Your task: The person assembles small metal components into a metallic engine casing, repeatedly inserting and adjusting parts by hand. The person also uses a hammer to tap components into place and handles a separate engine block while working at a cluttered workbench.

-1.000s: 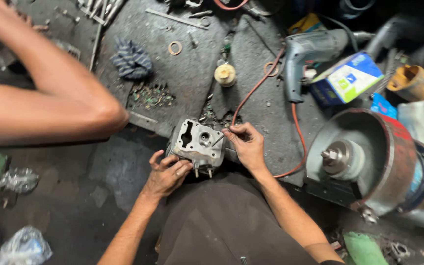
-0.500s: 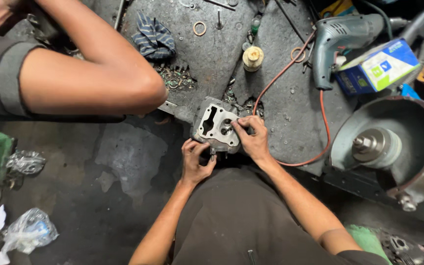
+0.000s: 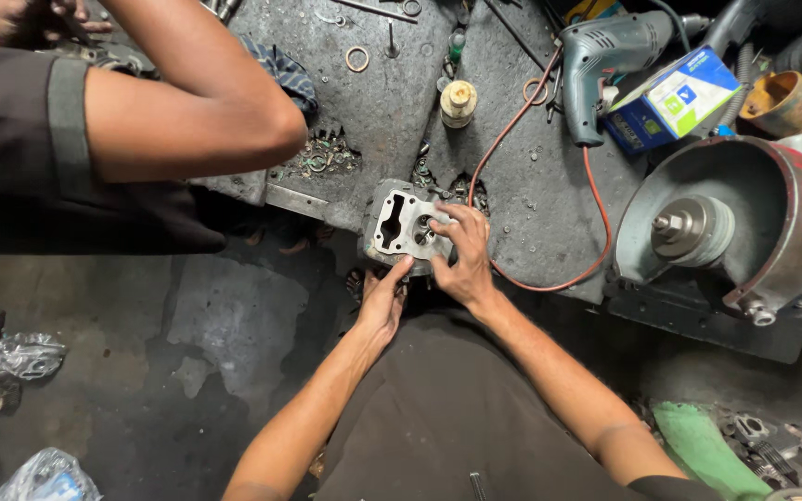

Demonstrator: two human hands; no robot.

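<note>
A grey metal engine cylinder head (image 3: 397,223) rests at the near edge of a grimy workbench (image 3: 512,186). My left hand (image 3: 383,299) grips its lower edge from below, thumb up on the face. My right hand (image 3: 461,252) lies over its right side, fingertips pressing near a round port. Whether the fingers pinch a small part is hidden.
Another person's arm (image 3: 187,111) reaches across the upper left. A grey electric drill (image 3: 610,57) with an orange cord (image 3: 531,121), a blue-white box (image 3: 670,97) and a bench grinder (image 3: 726,227) stand at right. A small yellow-capped bottle (image 3: 459,102) and loose rings (image 3: 357,59) lie behind.
The view has shifted so bench and cylinder head sit slightly higher and closer. My right hand has slid further onto the head's face; my left hand stays under its lower edge.
</note>
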